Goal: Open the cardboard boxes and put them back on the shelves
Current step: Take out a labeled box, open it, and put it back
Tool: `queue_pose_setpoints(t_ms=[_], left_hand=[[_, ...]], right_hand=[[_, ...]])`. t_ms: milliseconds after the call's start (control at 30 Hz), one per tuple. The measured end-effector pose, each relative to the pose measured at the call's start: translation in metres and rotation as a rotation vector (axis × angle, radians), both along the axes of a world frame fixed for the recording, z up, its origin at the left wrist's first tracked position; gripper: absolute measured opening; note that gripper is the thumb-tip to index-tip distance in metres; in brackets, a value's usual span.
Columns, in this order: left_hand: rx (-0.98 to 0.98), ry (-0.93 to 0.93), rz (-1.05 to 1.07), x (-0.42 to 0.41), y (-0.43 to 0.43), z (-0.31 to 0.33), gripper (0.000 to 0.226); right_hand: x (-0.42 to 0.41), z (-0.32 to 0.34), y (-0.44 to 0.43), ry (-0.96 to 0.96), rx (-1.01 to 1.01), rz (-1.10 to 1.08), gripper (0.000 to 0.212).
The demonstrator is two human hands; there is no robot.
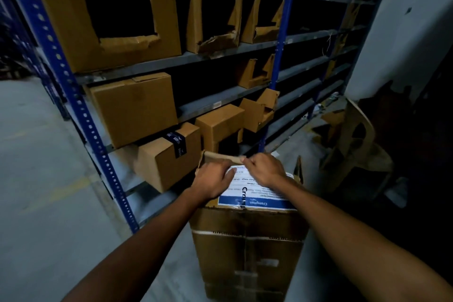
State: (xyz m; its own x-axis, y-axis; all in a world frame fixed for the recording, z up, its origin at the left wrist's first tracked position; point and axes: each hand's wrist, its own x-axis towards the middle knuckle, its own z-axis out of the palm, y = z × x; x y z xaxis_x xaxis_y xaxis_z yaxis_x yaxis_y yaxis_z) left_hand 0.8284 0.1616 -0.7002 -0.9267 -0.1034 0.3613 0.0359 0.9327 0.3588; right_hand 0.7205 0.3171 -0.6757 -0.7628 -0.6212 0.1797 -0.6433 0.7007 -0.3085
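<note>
Both arms outstretched, left grip (213,181) and right grip (264,169) curled.

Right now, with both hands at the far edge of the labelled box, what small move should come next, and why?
Probably pull the far flap up and back. The left hand presses on the box top beside the white label, while the right hand pinches the flap's edge, which already looks partly lifted. The box isn't fully open yet, so it shouldn't go on the shelves.

2 hands: left hand (212,180), right hand (264,169). 1 labelled box (247,240) at 6 o'clock. Approx. 4 closed boxes low on shelves (220,98), 10 o'clock. Cut-open boxes above: 5+, count unclear.
</note>
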Motion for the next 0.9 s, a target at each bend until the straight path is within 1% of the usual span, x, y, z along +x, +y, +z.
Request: queue_pose_setpoints(t_ms=[67, 100, 167, 200, 233, 267, 300, 333, 367, 400, 433, 467, 500, 567, 633, 667, 733, 800, 867, 900], left_hand=[[0.026, -0.053, 0.007, 0.005, 0.001, -0.003, 0.044], [-0.026, -0.034, 0.060, 0.006, 0.001, -0.006, 0.044], [-0.150, 0.049, 0.305, 0.006, 0.000, -0.012, 0.036], [-0.120, 0.066, 0.437, 0.005, 0.000, -0.012, 0.035], [-0.019, 0.033, 0.553, 0.002, -0.003, -0.014, 0.042], [0.179, -0.046, 0.649, -0.001, -0.009, -0.016, 0.054], [0.455, -0.134, 0.720, -0.003, -0.014, -0.015, 0.067], [0.762, -0.207, 0.736, -0.007, -0.022, -0.017, 0.074], [1.038, -0.272, 0.691, -0.008, -0.027, -0.016, 0.072], [1.218, -0.325, 0.620, -0.008, -0.030, -0.015, 0.063], [1.278, -0.369, 0.569, -0.008, -0.034, -0.017, 0.053], [1.284, -0.386, 0.535, -0.009, -0.035, -0.017, 0.049], [1.288, -0.384, 0.516, -0.010, -0.034, -0.014, 0.051], [1.291, -0.341, 0.485, -0.018, -0.036, -0.010, 0.068], [1.204, -0.264, 0.533, -0.026, -0.035, -0.002, 0.082], [1.155, -0.237, 0.565, -0.030, -0.038, 0.001, 0.084], [1.067, -0.238, 0.621, -0.030, -0.041, 0.005, 0.076], [1.019, -0.263, 0.633, -0.031, -0.049, 0.004, 0.058], [1.084, -0.246, 0.596, -0.028, -0.051, 0.004, 0.039], [1.132, -0.212, 0.567, -0.027, -0.049, 0.005, 0.035]], right_hand=[[0.003, -0.004, 0.004, 0.047, -0.011, 0.034, 0.058], [0.005, -0.006, 0.006, 0.060, -0.016, 0.040, 0.058], [0.008, -0.010, 0.011, 0.065, -0.039, 0.044, 0.057], [0.009, -0.012, 0.013, 0.067, -0.057, 0.041, 0.057], [0.010, -0.014, 0.015, 0.080, -0.071, 0.037, 0.057], [0.011, -0.014, 0.017, 0.098, -0.079, 0.035, 0.058], [0.011, -0.014, 0.019, 0.120, -0.085, 0.039, 0.058], [0.012, -0.014, 0.020, 0.142, -0.091, 0.047, 0.057], [0.013, -0.013, 0.022, 0.162, -0.099, 0.055, 0.057], [0.014, -0.013, 0.023, 0.181, -0.109, 0.065, 0.055], [0.015, -0.012, 0.025, 0.202, -0.119, 0.078, 0.052], [0.016, -0.012, 0.027, 0.222, -0.127, 0.092, 0.050], [0.017, -0.012, 0.029, 0.242, -0.132, 0.108, 0.049], [0.018, -0.013, 0.031, 0.290, -0.123, 0.142, 0.049], [0.018, -0.011, 0.031, 0.356, -0.113, 0.189, 0.049], [0.019, -0.009, 0.031, 0.390, -0.122, 0.218, 0.050], [0.021, -0.003, 0.029, 0.453, -0.118, 0.253, 0.051], [0.019, 0.001, 0.028, 0.529, -0.122, 0.254, 0.050], [0.016, 0.002, 0.028, 0.544, -0.139, 0.226, 0.050], [0.014, 0.003, 0.028, 0.544, -0.150, 0.198, 0.051]])
